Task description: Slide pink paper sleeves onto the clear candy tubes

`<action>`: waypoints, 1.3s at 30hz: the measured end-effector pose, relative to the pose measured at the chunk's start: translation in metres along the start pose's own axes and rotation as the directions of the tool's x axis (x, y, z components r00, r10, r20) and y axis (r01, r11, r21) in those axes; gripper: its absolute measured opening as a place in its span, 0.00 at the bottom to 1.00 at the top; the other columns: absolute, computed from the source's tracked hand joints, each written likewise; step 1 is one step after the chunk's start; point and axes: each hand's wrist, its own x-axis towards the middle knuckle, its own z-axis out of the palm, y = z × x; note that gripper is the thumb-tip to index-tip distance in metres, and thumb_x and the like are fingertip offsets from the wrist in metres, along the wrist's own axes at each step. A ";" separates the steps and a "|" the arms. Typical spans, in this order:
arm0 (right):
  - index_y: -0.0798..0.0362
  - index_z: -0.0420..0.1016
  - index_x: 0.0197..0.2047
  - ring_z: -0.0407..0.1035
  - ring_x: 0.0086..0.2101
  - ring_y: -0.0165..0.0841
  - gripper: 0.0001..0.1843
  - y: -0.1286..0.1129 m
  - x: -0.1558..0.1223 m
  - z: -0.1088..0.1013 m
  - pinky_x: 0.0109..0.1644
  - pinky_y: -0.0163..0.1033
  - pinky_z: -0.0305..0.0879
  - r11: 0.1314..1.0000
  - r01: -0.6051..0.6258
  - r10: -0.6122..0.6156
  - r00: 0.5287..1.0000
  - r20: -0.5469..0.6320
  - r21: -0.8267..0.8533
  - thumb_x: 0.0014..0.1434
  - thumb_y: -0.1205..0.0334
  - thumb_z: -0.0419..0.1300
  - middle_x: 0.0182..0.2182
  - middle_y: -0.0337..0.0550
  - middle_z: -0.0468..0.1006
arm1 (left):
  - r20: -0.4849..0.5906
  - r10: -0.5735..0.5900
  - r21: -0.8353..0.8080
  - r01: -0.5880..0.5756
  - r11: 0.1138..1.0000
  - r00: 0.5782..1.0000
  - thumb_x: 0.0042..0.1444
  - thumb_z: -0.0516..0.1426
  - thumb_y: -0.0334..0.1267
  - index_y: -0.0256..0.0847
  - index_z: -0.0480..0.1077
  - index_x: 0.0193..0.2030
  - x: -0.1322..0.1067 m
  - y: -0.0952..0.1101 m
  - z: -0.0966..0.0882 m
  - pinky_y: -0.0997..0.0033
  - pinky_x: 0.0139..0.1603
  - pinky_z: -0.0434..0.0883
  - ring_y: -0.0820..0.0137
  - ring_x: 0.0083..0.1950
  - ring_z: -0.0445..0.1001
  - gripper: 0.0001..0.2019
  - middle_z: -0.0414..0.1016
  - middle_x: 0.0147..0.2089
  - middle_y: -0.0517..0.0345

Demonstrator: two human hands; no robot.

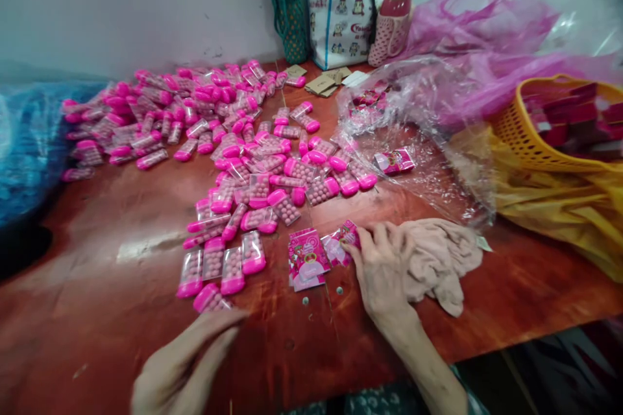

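Observation:
My left hand (189,360) is low at the front of the table, fingers pressed together and slightly blurred. What its fingertips pinch, if anything, is hidden. Right behind it lies a pink-capped tube of small pink balls (210,299), partly covered by the hand; contact is unclear. My right hand (382,266) bends its fingers onto a small printed pink card (348,237) at the edge of some loose cards. A neat stack of such cards (307,254) lies to its left. Several upright-lying tubes (232,269) form a group ahead of my left hand.
A large heap of tubes (170,104) spreads across the back left. Beside my right hand is a crumpled beige cloth (438,259). Clear plastic film (423,188), a yellow basket (518,123) of dark red packets and a white bag (321,26) stand farther back. Blue plastic (29,149) borders the left.

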 end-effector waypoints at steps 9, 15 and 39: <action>0.54 0.73 0.26 0.60 0.38 0.40 0.08 0.004 -0.004 0.016 0.48 0.50 0.50 0.997 0.014 -0.008 0.997 -0.072 0.077 0.56 0.66 0.58 0.27 0.42 0.74 | 0.247 0.439 0.204 -0.489 0.848 0.864 0.53 0.54 0.29 0.36 0.71 0.45 0.062 0.032 0.115 0.51 0.54 0.65 0.54 0.58 0.59 0.12 0.67 0.54 0.43; 0.52 0.75 0.33 0.61 0.40 0.39 0.07 0.005 -0.008 0.008 0.52 0.51 0.50 0.961 0.095 -0.046 0.981 -0.187 0.260 0.58 0.68 0.56 0.30 0.40 0.76 | 0.253 0.472 0.073 -0.503 0.861 0.845 0.53 0.55 0.31 0.35 0.71 0.45 0.056 0.018 0.100 0.54 0.55 0.64 0.57 0.60 0.57 0.12 0.67 0.54 0.42; 0.55 0.73 0.28 0.67 0.26 0.30 0.09 -0.015 -0.017 -0.008 0.31 0.34 0.64 0.247 -0.395 0.232 0.911 0.341 0.885 0.52 0.58 0.60 0.24 0.37 0.74 | 0.314 -0.338 -0.826 0.431 0.363 0.887 0.42 0.63 0.31 0.37 0.72 0.25 0.072 0.069 0.117 0.80 0.26 0.69 0.77 0.23 0.70 0.03 0.74 0.24 0.64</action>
